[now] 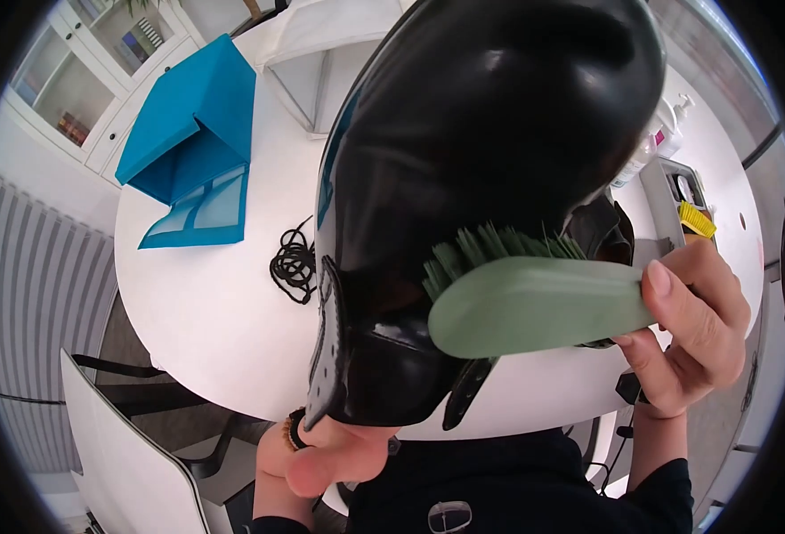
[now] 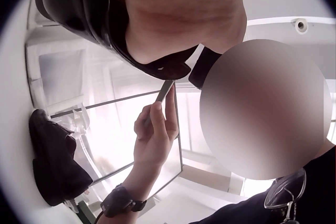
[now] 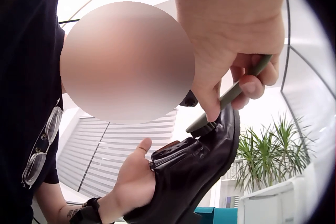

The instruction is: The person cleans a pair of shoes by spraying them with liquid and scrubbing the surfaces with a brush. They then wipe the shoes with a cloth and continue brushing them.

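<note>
A glossy black shoe fills the middle of the head view, held up above the table. The left hand reaches into its opening; the fingers are hidden inside and the thumb stands free. In the right wrist view, the left hand supports the shoe from within. Between thumb and fingers, the right hand grips a green brush, its bristles against the side of the shoe. A second dark shoe shows in the left wrist view, partly covered in the head view.
On the white table are an open blue box, a black cord, a white fabric box, pump bottles and a grey tray with a yellow item. A chair stands at lower left.
</note>
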{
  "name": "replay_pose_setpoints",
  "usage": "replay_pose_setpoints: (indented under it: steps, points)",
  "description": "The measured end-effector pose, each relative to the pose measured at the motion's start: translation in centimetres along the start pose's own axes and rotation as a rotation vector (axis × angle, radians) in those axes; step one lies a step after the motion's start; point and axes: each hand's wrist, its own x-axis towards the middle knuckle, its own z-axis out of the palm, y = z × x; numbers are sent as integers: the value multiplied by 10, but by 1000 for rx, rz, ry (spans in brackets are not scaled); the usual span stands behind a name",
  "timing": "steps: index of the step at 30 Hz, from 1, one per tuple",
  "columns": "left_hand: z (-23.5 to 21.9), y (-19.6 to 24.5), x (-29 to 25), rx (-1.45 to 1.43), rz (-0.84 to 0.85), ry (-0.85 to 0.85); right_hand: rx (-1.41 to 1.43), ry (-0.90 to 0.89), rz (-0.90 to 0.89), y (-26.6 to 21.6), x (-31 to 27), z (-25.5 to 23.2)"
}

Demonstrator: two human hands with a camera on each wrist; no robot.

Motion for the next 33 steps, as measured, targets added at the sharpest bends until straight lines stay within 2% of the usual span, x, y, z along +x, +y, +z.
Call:
replay_pose_setpoints:
  steps: [3,6,11,13,15,16,18,19,21,27,30,33]
  points:
    - [11,1,10,283,2,-199,77,-5,-48,4,2,4]
    - [35,-3,27,566,5,-396,23,-60,-59,2,6,-1]
    - [61,-15,46,1031,1,-731,44,-18,-55,6,6,2]
    - [58,-20,40,926,3,-666,47,-7,-70,8,6,3]
    - [58,-19,29,1108,211,-300,61,18,-81,8,6,4]
    - [58,-19,30,1109,211,-299,61,19,-81,8,6,4]
    - [62,-18,36,1226,218,-438,66,23,-81,9,5,3]
    - [63,-18,42,1226,217,-437,65,23,-81,10,5,3]
    - [63,-19,53,1247,196,-731,81,25,-94,11,5,2]
    - [61,-25,42,1210,248,-545,91,30,-115,13,5,2]
    - [65,-27,38,1156,198,-494,85,24,-110,12,5,2]
    - [59,-30,39,1152,262,-530,58,-9,-117,11,6,-1]
